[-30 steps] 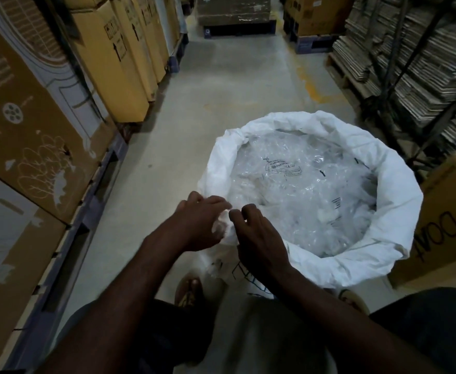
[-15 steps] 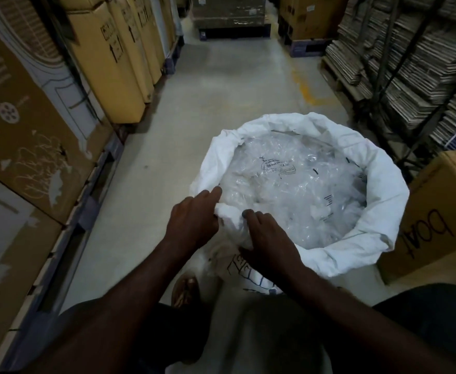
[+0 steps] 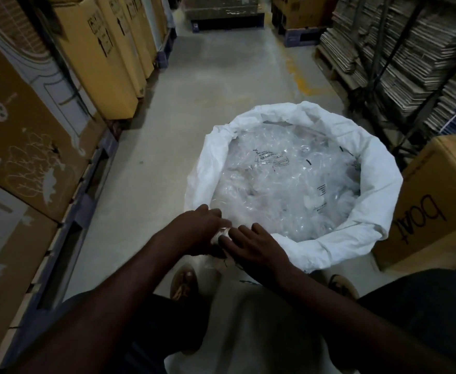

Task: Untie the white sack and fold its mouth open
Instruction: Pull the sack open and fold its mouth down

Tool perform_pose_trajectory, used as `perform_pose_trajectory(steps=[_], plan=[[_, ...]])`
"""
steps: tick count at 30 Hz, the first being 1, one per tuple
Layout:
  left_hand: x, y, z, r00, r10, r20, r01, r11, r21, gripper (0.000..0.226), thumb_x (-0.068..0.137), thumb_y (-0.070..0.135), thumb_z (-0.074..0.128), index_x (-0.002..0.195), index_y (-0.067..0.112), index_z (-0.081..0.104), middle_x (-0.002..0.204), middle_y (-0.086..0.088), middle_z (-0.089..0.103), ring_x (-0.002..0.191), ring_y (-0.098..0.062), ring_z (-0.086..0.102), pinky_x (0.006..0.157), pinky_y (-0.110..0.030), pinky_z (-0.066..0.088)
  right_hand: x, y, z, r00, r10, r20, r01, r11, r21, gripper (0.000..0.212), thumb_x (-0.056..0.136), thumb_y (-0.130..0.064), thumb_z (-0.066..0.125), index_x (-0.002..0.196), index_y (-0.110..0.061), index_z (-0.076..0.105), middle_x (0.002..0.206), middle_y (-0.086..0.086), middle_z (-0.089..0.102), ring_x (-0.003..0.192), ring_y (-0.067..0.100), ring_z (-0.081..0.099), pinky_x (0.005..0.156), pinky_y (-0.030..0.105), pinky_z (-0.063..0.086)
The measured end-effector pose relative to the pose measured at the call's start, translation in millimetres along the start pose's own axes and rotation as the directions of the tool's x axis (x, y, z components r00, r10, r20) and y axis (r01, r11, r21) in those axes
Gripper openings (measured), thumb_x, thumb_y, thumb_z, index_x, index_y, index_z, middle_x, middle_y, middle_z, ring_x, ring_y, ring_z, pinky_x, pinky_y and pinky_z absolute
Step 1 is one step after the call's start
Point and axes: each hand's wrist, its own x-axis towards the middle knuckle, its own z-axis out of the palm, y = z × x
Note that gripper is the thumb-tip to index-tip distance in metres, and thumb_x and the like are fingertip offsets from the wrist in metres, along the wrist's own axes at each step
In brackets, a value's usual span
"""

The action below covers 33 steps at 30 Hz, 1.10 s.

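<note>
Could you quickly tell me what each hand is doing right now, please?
Left hand: grips the rolled near rim of the white sack.
Right hand: fingers curled on the same rolled rim.

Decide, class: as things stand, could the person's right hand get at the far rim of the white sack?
Probably yes. The right hand rests at the near rim; only clear plastic bags lie between it and the white sack's far rim, with nothing standing over the open mouth.

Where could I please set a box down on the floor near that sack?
Bare concrete floor runs between the cartons left and the white sack. It is crowded right of the sack: a brown box touches it, cardboard stacks behind. Both hands work its near rim.
</note>
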Motion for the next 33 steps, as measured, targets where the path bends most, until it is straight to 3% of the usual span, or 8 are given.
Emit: perform_pose_trajectory(steps=[6,9,14,17,20,23,29,33], plan=[[4.1,2.0,15.0,0.972,-0.007,-0.235,0.057,0.977,0.207,0.042,0.084,0.05,0.074,0.121,0.037,0.061,0.11,0.007,0.074,0.108,-0.018,0.071,0.069,-0.03,0.044,-26.9,-4.2,-29.6,0.972,0.085,0.218,-0.137,0.962,0.236,0.084,0.081,-0.023,0.071,0.157,-0.018,0.036,0.137,0.012,0.054,0.113,0.03,0.056,0.09,0.044,0.048],[-1.5,-2.4,22.8,0.921,-0.027,-0.388,0.099,0.981,0.167,0.049,0.083,0.045,0.076,0.128,0.034,0.06,0.101,0.003,0.073,0.091,-0.025,0.072,0.062,-0.034,0.051,-34.6,7.3,-43.0,0.922,0.258,0.289,-0.296,0.95,0.098,0.094,0.075,-0.024,0.078,0.159,-0.013,0.037,0.147,0.015,0.049,0.125,0.034,0.054,0.097,0.051,0.048],[-5.9,10.9,40.5,0.889,-0.086,-0.45,0.177,0.97,0.164,0.057,0.079,0.04,0.083,0.128,0.03,0.056,0.094,-0.002,0.063,0.071,-0.026,0.065,0.05,-0.031,0.044,-31.6,22.7,-41.3,0.865,0.375,0.334,-0.358,0.927,-0.114,0.078,0.058,-0.005,0.084,0.131,-0.004,0.058,0.099,0.011,0.061,0.073,0.03,0.061,0.058,0.04,0.045],[-11.4,26.4,49.0,0.869,-0.021,-0.494,0.161,0.957,0.242,0.076,0.066,0.037,0.086,0.135,0.022,0.056,0.109,-0.008,0.064,0.092,-0.031,0.061,0.07,-0.042,0.051,-28.7,23.1,-40.1,0.913,0.302,0.273,-0.312,0.95,-0.009,0.047,0.058,0.005,0.077,0.095,-0.01,0.053,0.078,0.006,0.053,0.043,0.024,0.051,0.039,0.03,0.024],[-17.3,53.1,48.6,0.882,0.17,-0.439,-0.031,0.951,0.308,0.096,0.068,0.053,0.076,0.151,0.011,0.052,0.15,-0.012,0.055,0.135,-0.034,0.052,0.105,-0.053,0.045,-32.1,15.7,-45.7,0.945,0.22,0.243,-0.229,0.973,0.007,0.035,0.07,-0.002,0.067,0.101,-0.007,0.052,0.078,0.007,0.054,0.038,0.021,0.05,0.037,0.028,0.022],[-0.7,64.0,40.8,0.944,0.146,-0.294,-0.106,0.983,0.15,0.069,0.077,0.05,0.073,0.136,0.019,0.054,0.122,0.001,0.066,0.115,-0.024,0.066,0.1,-0.041,0.049,-41.6,10.7,-50.0,0.95,0.199,0.239,-0.217,0.975,0.053,0.048,0.068,-0.006,0.068,0.112,-0.007,0.048,0.085,0.008,0.058,0.04,0.021,0.052,0.037,0.028,0.023],[16.8,59.9,37.6,0.935,0.117,-0.334,-0.073,0.987,0.142,0.04,0.072,0.021,0.074,0.111,0.025,0.065,0.083,0.003,0.065,0.072,-0.025,0.067,0.061,-0.036,0.046,-64.4,34.2,-98.3,0.852,0.209,0.48,-0.406,0.842,0.356,0.086,0.084,-0.014,0.078,0.159,-0.022,0.037,0.146,0.006,0.04,0.098,0.024,0.061,0.064,0.036,0.048],[21.9,57.4,42.3,0.897,0.063,-0.438,0.013,0.986,0.168,0.046,0.062,0.02,0.077,0.106,0.023,0.063,0.085,0.001,0.062,0.074,-0.028,0.064,0.058,-0.037,0.048,-90.1,99.0,-102.4,0.785,0.349,0.512,-0.435,0.899,0.054,0.115,0.08,-0.007,0.081,0.167,-0.038,0.013,0.168,0.014,0.022,0.115,0.03,0.062,0.071,0.044,0.062]])
